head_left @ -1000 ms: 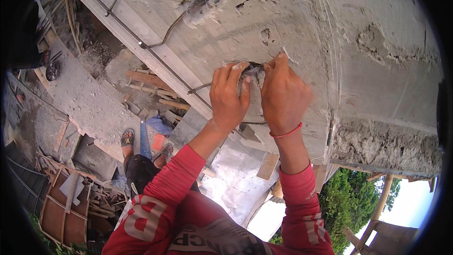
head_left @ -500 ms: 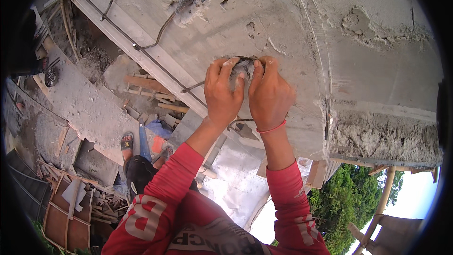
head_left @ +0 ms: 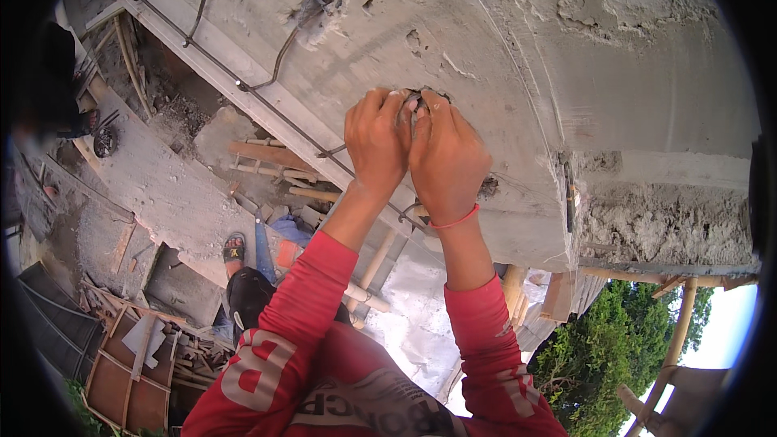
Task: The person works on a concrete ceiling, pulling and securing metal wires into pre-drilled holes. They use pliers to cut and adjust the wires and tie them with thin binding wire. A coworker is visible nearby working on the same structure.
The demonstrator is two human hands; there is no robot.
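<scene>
Both my hands meet at a rough cavity in a grey concrete face, with fingertips bent inward over it. My left hand [head_left: 378,142] is closed in a pinch at the cavity's left side. Right against it, my right hand [head_left: 447,158] is closed too, thumb beside the left fingers. A crumpled dark grey piece [head_left: 416,102] shows between the fingertips; its kind is unclear and most of it is covered. Up and left, a bent steel bar [head_left: 283,57] runs into a second ragged hole [head_left: 314,5] in the concrete.
A long reinforcing bar [head_left: 210,57] runs along the concrete's left edge. Lower down lie wooden panels [head_left: 129,372], bamboo poles and rubble. A sandalled foot [head_left: 234,248] stands below; another person [head_left: 53,73] is at far left. A bamboo post [head_left: 678,332] rises near trees at right.
My hands have drawn closer together over the cavity, covering more of the grey piece. The view has shifted slightly, so the bars and rubble sit further right.
</scene>
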